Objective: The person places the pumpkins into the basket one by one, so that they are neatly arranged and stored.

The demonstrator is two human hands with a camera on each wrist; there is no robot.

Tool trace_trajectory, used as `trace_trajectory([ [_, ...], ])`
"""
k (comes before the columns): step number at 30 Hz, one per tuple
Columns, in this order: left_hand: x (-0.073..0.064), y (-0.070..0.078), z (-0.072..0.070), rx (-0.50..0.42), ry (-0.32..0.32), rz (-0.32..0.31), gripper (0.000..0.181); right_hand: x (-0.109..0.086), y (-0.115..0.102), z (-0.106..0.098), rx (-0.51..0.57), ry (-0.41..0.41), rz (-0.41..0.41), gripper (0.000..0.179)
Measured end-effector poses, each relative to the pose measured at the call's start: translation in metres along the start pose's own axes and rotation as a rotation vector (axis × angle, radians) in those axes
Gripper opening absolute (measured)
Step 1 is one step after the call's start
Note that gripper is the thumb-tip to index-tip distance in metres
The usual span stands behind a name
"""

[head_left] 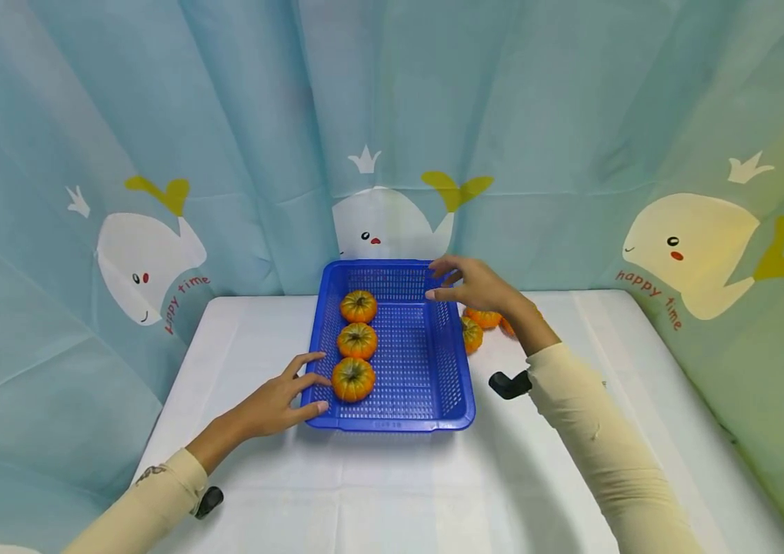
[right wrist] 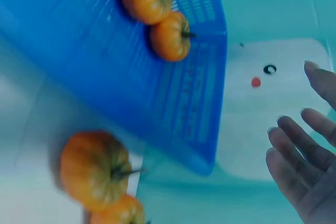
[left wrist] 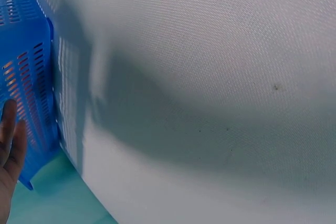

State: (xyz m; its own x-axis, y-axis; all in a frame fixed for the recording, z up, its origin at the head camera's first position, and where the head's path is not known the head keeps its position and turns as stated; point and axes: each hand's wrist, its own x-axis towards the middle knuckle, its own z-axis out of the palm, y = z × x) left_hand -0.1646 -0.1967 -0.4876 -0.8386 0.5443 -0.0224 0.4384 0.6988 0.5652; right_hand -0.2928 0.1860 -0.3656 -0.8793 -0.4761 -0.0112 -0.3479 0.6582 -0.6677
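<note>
Loading pumpkins (head_left: 357, 340) appears in hand: three sit inside the basket (head_left: 392, 425), left; others (head_left: 483, 318) lie outside, right. Left hand (head_left: 281, 402), fingers loosely spread, is near left; right hand (head_left: 472, 285), relaxed, empty, far right. Next move likely calls for grasping another.

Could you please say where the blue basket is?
In the head view, the blue basket sits on the white table, left hand at its left rim, pumpkins outside its right wall.

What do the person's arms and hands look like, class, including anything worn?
Both the left hand and right hand are gloveless. The left sleeve and right sleeve are long and cream; the left has a dark marking. A small black piece juts out beside each cuff.
</note>
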Motion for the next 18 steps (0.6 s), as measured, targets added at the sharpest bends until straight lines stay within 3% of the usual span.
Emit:
trace_trajectory([
  [9, 0.0, 0.001, 0.0, 0.01, 0.003, -0.011, 0.05, -0.027, 0.039, -0.011, -0.021, 0.029, 0.022, 0.053],
  [18, 0.0, 0.005, -0.001, 0.011, -0.003, -0.025, 0.049, -0.045, 0.078, 0.009, -0.147, -0.123, 0.18, 0.07],
])
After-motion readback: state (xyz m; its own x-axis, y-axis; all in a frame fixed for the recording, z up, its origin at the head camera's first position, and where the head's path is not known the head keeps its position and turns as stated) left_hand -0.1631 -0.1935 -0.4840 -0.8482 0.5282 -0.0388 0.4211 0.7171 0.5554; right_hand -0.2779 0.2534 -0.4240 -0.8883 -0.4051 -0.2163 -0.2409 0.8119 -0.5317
